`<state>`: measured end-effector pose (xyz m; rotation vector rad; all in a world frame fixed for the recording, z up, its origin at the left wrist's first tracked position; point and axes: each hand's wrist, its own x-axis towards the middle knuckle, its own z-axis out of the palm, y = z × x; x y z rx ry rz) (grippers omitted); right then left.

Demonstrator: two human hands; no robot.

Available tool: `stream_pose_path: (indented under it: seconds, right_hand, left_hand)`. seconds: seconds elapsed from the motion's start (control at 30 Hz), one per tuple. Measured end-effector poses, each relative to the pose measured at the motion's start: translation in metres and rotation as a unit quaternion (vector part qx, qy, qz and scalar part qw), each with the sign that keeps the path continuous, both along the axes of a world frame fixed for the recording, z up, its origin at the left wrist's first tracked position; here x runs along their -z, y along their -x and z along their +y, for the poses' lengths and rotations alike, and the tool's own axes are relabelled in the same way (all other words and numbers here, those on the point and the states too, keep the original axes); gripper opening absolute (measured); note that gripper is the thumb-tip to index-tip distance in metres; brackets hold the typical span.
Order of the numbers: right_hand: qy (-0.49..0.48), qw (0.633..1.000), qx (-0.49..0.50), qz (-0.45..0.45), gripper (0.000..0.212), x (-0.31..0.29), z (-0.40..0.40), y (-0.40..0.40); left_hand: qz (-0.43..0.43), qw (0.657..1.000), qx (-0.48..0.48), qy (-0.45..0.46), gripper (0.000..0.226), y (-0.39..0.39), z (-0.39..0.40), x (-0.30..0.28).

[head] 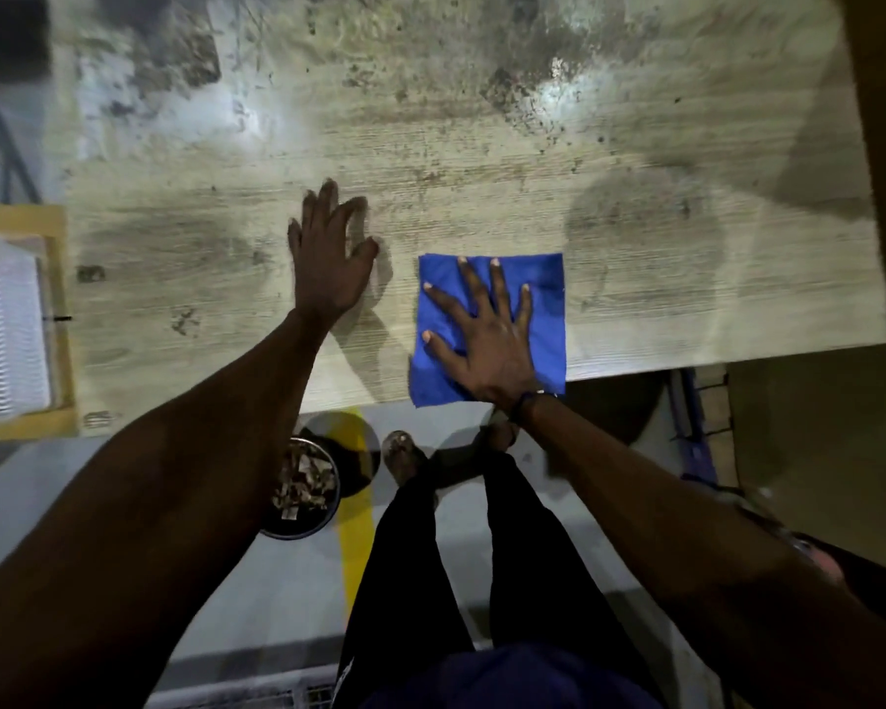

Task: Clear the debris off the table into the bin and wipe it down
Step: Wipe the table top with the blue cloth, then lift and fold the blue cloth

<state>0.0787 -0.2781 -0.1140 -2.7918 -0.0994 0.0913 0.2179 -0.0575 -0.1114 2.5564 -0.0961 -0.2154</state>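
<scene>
The bin (303, 491) on the floor by the near edge already holds scraps, and wiping seems barely begun: the right hand (487, 335) presses a blue cloth (543, 278) flat, fingers spread, on the stained surface (482, 161), the left hand (328, 258) open beside it.

The table (482, 161) has a pale wood-grain top, mottled with dark stains and fine specks that thicken beyond the fingertips. A square blue cloth (543, 299) lies flat at the near edge, directly under the spread fingers (492, 284), its far hem just past their tips. The round dark bin (303, 491) sits on the floor below, holding crumpled scraps.
</scene>
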Motion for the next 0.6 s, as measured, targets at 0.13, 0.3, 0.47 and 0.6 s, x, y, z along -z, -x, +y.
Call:
stream_pose_path:
  seconds: [0.13, 0.3, 0.47, 0.6]
  right_hand:
    - [-0.107, 0.993, 0.033, -0.041, 0.048, -0.027, -0.021, -0.007]
    - [-0.109, 0.984, 0.139, 0.008, 0.058, -0.048, -0.075, -0.037]
    - [-0.062, 0.989, 0.074, 0.115, 0.067, -0.043, -0.094, -0.043]
    - [-0.068, 0.987, 0.063, 0.132, 0.053, -0.034, -0.097, -0.039]
  left_hand:
    - [-0.04, 0.997, 0.035, 0.056, 0.049, 0.022, -0.008, -0.016]
    - [0.016, 0.988, 0.127, 0.084, 0.046, 0.037, -0.045, -0.035]
    - [0.099, 0.98, 0.166, 0.045, 0.055, 0.037, -0.07, -0.03]
    - [0.123, 0.981, 0.143, 0.038, 0.049, 0.047, -0.079, -0.027]
